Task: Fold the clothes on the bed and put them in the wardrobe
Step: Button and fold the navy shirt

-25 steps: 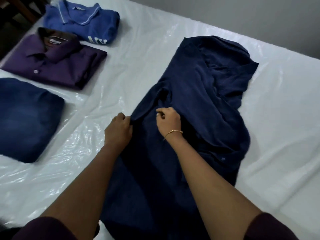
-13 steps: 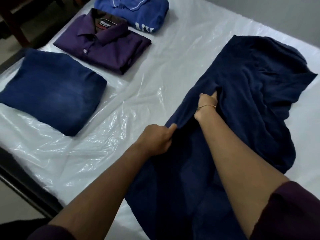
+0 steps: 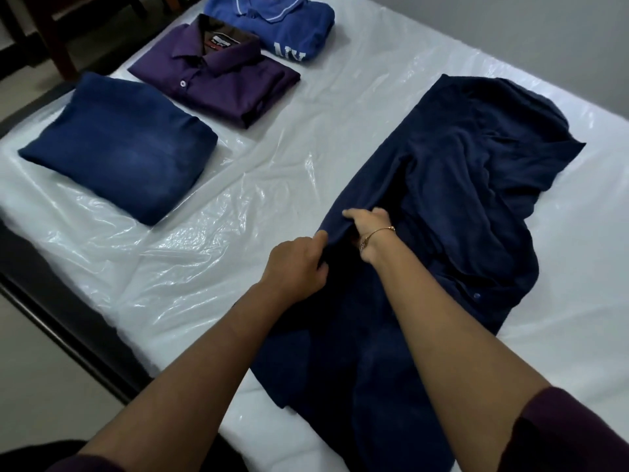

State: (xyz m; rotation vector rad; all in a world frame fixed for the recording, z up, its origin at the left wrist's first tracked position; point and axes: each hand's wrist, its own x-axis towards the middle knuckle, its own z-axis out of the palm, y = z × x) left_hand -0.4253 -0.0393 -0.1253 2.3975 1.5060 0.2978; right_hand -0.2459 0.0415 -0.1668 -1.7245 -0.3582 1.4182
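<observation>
I am looking down into a home bedroom: a wide bed [image 3: 340, 107] with a white mattress under clear crinkled plastic sheeting, folded shirts lying on it, a plain grey wall [image 3: 510, 35] beyond the bed and dark wooden furniture legs [image 3: 58, 52] at its far left corner.

We see a dark blue shirt [image 3: 452, 185] spread out and wrinkled on the bed [image 3: 340, 107], three folded clothes at the far left side, a blue top [image 3: 122, 144], a purple shirt [image 3: 218, 69], a bright blue polo [image 3: 272, 25].
</observation>
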